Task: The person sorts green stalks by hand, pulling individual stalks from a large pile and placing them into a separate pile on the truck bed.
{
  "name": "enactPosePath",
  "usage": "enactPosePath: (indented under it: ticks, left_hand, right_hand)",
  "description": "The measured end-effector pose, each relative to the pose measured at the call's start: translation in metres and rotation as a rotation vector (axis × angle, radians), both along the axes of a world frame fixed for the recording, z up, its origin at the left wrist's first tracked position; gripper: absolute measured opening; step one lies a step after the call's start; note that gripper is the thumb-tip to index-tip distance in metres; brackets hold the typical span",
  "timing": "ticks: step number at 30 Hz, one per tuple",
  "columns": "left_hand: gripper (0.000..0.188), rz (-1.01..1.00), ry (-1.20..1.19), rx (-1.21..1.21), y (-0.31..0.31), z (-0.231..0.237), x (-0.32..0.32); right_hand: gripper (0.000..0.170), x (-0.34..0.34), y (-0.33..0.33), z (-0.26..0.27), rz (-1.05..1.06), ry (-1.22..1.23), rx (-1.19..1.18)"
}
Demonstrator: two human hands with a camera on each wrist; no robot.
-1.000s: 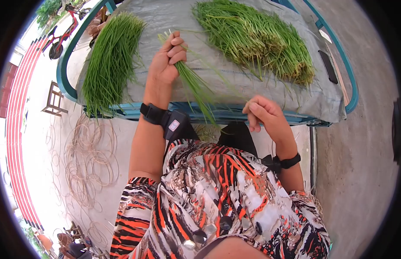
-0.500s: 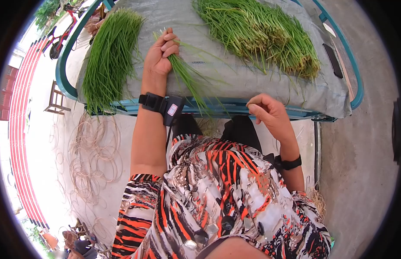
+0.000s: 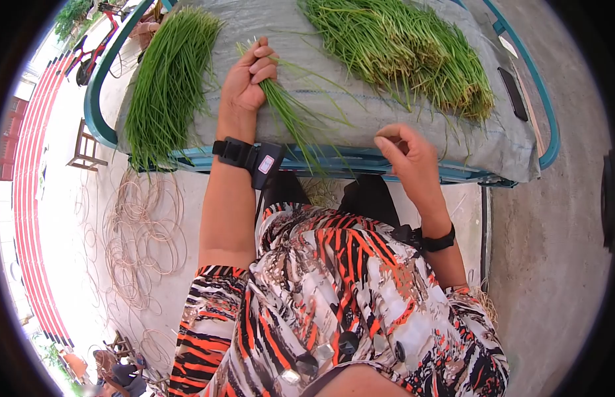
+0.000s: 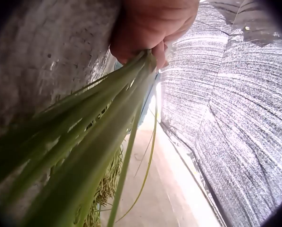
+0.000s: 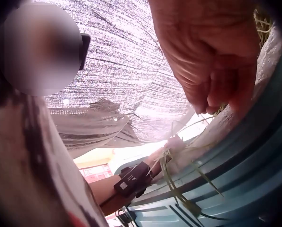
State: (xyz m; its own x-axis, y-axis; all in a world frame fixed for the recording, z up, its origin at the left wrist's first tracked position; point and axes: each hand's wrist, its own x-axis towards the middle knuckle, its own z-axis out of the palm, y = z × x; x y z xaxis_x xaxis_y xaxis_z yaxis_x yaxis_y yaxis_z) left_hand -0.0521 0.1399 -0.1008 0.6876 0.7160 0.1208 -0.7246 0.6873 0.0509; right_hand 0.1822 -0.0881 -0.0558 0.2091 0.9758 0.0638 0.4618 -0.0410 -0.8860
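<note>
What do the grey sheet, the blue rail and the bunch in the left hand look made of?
Grey sheet: probably woven plastic, dull with slight sheen; it creases softly and shows faint blue lines.
Blue rail: likely painted metal tube, smooth, bent in a rounded corner.
Bunch in the left hand: plant matter, thin green blades with pale ends, splaying.

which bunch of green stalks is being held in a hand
The small, thin bunch, gripped in the left hand. The left pile and right pile are much thicker and lie on the grey sheet, unheld.
</note>
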Motion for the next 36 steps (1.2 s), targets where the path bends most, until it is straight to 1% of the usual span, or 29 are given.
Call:
enactPosePath:
  ticks: [2, 8, 11, 14, 17, 23, 29, 32, 35, 36]
  left_hand:
    - [0.019, -0.001, 0.004, 0.000, 0.000, 0.000, 0.000]
    - [0.019, 0.025, 0.037, 0.011, -0.003, 0.003, 0.001]
    - [0.020, 0.009, 0.040, 0.025, 0.000, 0.002, 0.000]
    - [0.020, 0.019, 0.040, 0.027, -0.003, 0.003, 0.001]
    - [0.020, 0.035, 0.030, 0.019, -0.004, 0.002, 0.001]
    - [0.020, 0.036, 0.043, 0.022, -0.002, 0.001, 0.001]
    - [0.020, 0.031, 0.027, 0.040, -0.001, -0.001, 0.001]
    - [0.020, 0.030, 0.027, 0.071, 0.000, -0.003, 0.001]
    - [0.020, 0.039, 0.028, 0.071, -0.001, -0.003, 0.002]
    - [0.020, 0.038, 0.030, 0.071, -0.001, -0.002, 0.002]
  right_hand:
    - [0.014, 0.001, 0.008, -0.004, -0.078, -0.235, 0.173]
    - [0.015, -0.010, 0.030, 0.012, -0.116, -0.446, 0.180]
    - [0.013, -0.011, 0.043, 0.008, -0.077, -0.568, 0.150]
    - [0.014, -0.010, 0.051, -0.002, -0.077, -0.609, 0.131]
    - [0.012, -0.009, 0.049, -0.004, -0.087, -0.484, 0.168]
    - [0.008, -0.009, 0.038, -0.002, -0.116, -0.350, 0.287]
    - [0.009, -0.006, 0.027, -0.008, -0.111, -0.290, 0.410]
    - [0.010, 0.003, 0.016, -0.007, -0.014, -0.355, 0.337]
    - [0.011, 0.017, 0.010, -0.018, 0.106, -0.406, 0.347]
    - [0.011, 0.015, 0.010, -0.016, 0.057, -0.379, 0.332]
